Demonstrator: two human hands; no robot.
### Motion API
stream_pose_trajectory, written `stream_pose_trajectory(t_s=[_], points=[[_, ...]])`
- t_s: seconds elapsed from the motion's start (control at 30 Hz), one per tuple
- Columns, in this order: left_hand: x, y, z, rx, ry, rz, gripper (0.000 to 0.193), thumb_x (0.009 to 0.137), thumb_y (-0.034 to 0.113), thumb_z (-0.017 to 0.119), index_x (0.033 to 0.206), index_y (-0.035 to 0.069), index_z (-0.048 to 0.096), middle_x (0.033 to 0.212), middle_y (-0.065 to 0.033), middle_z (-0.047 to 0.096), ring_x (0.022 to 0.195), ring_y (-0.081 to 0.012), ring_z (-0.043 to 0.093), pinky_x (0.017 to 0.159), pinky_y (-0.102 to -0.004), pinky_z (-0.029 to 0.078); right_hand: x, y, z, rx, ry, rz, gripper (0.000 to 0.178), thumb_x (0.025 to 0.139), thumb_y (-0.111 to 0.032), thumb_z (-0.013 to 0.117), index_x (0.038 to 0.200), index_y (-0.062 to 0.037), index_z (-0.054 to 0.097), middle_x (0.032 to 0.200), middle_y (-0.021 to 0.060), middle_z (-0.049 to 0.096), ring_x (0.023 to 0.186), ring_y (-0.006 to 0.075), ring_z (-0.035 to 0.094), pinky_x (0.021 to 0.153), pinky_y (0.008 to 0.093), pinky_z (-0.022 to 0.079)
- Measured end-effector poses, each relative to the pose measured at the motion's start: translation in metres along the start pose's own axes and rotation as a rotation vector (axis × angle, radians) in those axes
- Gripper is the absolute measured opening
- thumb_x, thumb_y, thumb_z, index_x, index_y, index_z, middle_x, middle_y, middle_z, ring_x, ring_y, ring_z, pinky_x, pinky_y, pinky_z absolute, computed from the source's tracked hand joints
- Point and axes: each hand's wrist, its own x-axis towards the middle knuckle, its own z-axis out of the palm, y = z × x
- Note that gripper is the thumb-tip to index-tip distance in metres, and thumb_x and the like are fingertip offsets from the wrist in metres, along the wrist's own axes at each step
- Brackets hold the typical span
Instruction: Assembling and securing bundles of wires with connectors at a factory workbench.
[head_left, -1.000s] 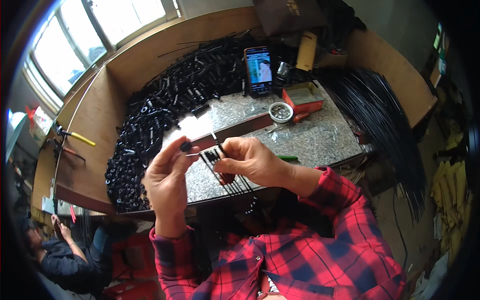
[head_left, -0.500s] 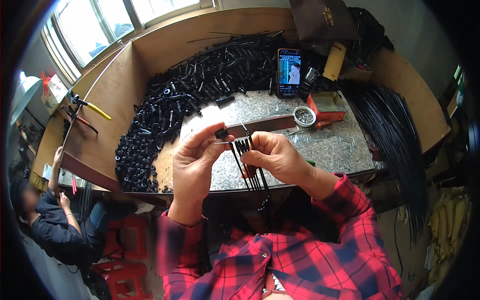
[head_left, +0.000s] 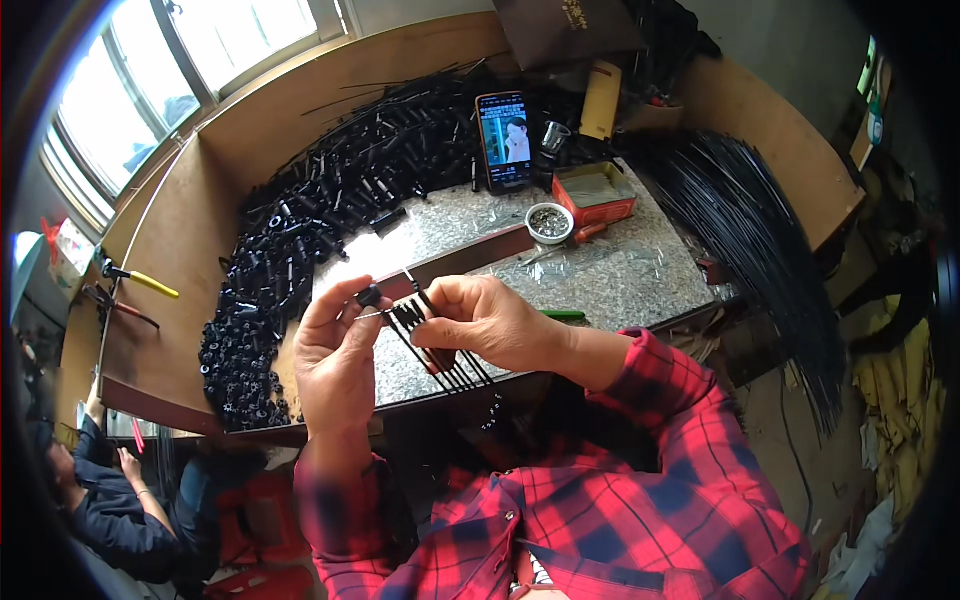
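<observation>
Over the near edge of the worktable, my left hand (head_left: 335,375) pinches a small black plastic part (head_left: 369,296) between thumb and fingers. A thin, pale wire (head_left: 373,314) runs from the left fingertips toward the rods. My right hand (head_left: 490,325) is closed on a row of thin black rods (head_left: 442,372), fanned side by side, their upper ends close to the left fingertips. Their lower ends hang past the table edge, and small bright tips show against the dark below. Whether the wire passes through the rod ends is too small to tell.
Black plastic parts (head_left: 300,215) are heaped along the table's left and back. A lit phone (head_left: 505,140) stands behind a white bowl of small metal bits (head_left: 549,223) and a red box (head_left: 595,212). Long black rods (head_left: 745,220) overhang at right. Pliers (head_left: 140,280) hang left; another person (head_left: 125,505) sits beyond.
The view has turned, so the table and its contents sit further left. Both hands keep their grips and stay close together, with the rods now slanting more.
</observation>
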Motion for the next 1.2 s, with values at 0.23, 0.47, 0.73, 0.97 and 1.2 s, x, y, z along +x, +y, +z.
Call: stream_pose_trajectory(t_s=[0.23,0.47,0.73,0.97,1.2], points=[[0.002,-0.001,0.003,-0.051,-0.052,0.008,0.029,0.088,-0.006,0.053,0.117,-0.005,0.054,0.115,-0.0171,0.060,0.105,-0.0196,0.059,0.089,-0.0277,0.048,-0.002,-0.004,-0.001,-0.010,-0.015,0.003,0.011,0.092,-0.010,0.057,0.093,-0.0004,0.052,0.077,0.0053,0.060,0.070,0.0114,0.060,0.064,0.0266,0.052],[-0.001,0.003,0.002,-0.032,-0.012,0.003,0.026,0.090,-0.005,0.051,0.116,-0.004,0.055,0.113,-0.0154,0.061,0.099,-0.0177,0.061,0.085,-0.0263,0.049,0.003,-0.001,0.001,0.002,-0.029,-0.004,0.013,0.092,-0.012,0.058,0.093,-0.0007,0.051,0.078,0.0049,0.060,0.070,0.0111,0.061,0.064,0.0260,0.052],[0.005,-0.007,0.019,0.102,0.113,-0.059,0.032,0.083,-0.007,0.052,0.115,-0.007,0.054,0.099,-0.0105,0.061,0.087,-0.0127,0.058,0.077,-0.0218,0.045,-0.011,-0.008,-0.012,-0.124,0.035,-0.023,0.014,0.091,-0.012,0.059,0.087,-0.0002,0.054,0.076,0.0047,0.059,0.069,0.0115,0.061,0.063,0.0270,0.051],[-0.002,0.004,-0.035,0.279,0.006,-0.022,0.037,0.089,0.002,0.055,0.125,-0.005,0.047,0.114,-0.0117,0.057,0.101,-0.0160,0.055,0.092,-0.0280,0.041,0.008,0.005,0.012,-0.100,-0.058,-0.163,0.020,0.087,-0.014,0.062,0.083,0.0039,0.057,0.063,0.0060,0.058,0.054,0.0104,0.055,0.050,0.0256,0.046],[0.009,-0.013,0.006,0.448,-0.157,0.079,0.032,0.094,0.005,0.049,0.120,-0.014,0.046,0.111,-0.0154,0.059,0.082,-0.0133,0.057,0.068,-0.0199,0.047,-0.018,-0.005,0.000,-0.147,0.121,-0.230,0.021,0.079,-0.014,0.068,0.074,0.0037,0.059,0.061,0.0072,0.060,0.052,0.0122,0.058,0.046,0.0270,0.045]])
